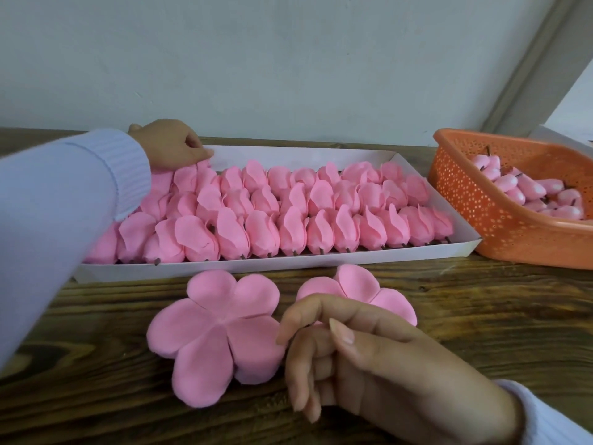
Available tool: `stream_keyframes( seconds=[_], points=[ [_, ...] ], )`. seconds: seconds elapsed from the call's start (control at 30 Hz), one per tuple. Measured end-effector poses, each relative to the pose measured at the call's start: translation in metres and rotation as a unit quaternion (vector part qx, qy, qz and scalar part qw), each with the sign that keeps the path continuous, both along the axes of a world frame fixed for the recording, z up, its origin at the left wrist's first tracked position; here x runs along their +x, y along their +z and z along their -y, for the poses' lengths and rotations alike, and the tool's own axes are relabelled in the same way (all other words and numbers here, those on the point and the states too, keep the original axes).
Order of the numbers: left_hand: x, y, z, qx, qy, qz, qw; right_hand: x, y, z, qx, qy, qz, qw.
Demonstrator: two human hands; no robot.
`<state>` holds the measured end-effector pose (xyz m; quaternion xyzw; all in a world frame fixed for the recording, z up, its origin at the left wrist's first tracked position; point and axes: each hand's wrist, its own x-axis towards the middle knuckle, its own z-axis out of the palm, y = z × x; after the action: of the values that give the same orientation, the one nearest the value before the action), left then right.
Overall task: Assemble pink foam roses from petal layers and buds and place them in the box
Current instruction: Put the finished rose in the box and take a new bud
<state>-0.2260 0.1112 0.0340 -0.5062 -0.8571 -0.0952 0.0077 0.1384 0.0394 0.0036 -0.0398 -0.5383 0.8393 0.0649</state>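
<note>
A shallow white box (353, 255) holds three rows of several assembled pink foam roses (288, 207), stems towards me. My left hand (170, 144) reaches to the box's far left corner, and its curled fingers pinch the top of a rose (189, 176) there. Two stacks of flat five-petal layers lie on the table in front of the box: a large one (211, 332) and a second one (362, 287) partly behind my right hand. My right hand (346, 358) hovers low with loosely curled fingers. Its index fingertip touches the large layer's right edge, and it holds nothing that I can see.
An orange perforated plastic basket (475, 200) at the right holds several pink buds (529, 191) with dark stems. It touches the box's right end. The dark wooden table (481, 316) runs up to a pale wall behind.
</note>
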Motion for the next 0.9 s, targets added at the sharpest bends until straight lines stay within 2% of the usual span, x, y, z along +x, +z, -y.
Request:
stream_keyframes(
  seconds=[0.1,0.17,0.23,0.33,0.4,0.47,0.53,0.57,0.67,0.73,0.8,0.9],
  points=[
    [0.007,0.02,0.01,0.11,-0.01,0.114,0.987,0.001,0.001,-0.001,0.001,-0.007,0.001,1.0],
    [0.017,0.039,0.019,0.226,0.009,0.237,0.945,0.001,0.002,0.0,-0.01,-0.011,-0.003,1.0],
    [0.032,0.058,0.034,0.328,0.048,0.342,0.879,0.001,0.002,0.001,-0.026,-0.01,-0.008,1.0],
    [0.058,0.074,0.061,0.43,0.081,0.49,0.754,0.001,0.002,0.002,-0.041,-0.005,-0.016,0.999],
    [0.084,0.076,0.084,0.444,0.067,0.574,0.685,0.002,0.002,0.001,-0.047,-0.015,-0.026,0.998],
    [0.118,0.071,0.106,0.428,0.034,0.631,0.646,0.003,0.003,-0.001,-0.053,-0.036,-0.042,0.997],
    [0.153,0.058,0.123,0.403,-0.001,0.636,0.658,0.002,0.005,-0.004,-0.056,-0.058,-0.061,0.995],
    [0.169,0.049,0.128,0.392,-0.014,0.608,0.691,0.002,0.006,-0.006,-0.054,-0.071,-0.068,0.994],
    [0.208,0.011,0.135,0.331,-0.058,0.411,0.848,0.003,0.009,-0.007,-0.05,-0.101,-0.079,0.99],
    [0.22,-0.012,0.134,0.231,-0.082,0.274,0.93,0.003,0.012,-0.005,-0.046,-0.122,-0.079,0.988],
    [0.226,-0.028,0.133,0.173,-0.091,0.197,0.961,0.005,0.015,-0.004,-0.028,-0.158,-0.067,0.985],
    [0.231,-0.041,0.135,0.192,-0.101,0.106,0.971,0.014,0.026,-0.01,0.054,-0.238,-0.058,0.968]
  ],
)
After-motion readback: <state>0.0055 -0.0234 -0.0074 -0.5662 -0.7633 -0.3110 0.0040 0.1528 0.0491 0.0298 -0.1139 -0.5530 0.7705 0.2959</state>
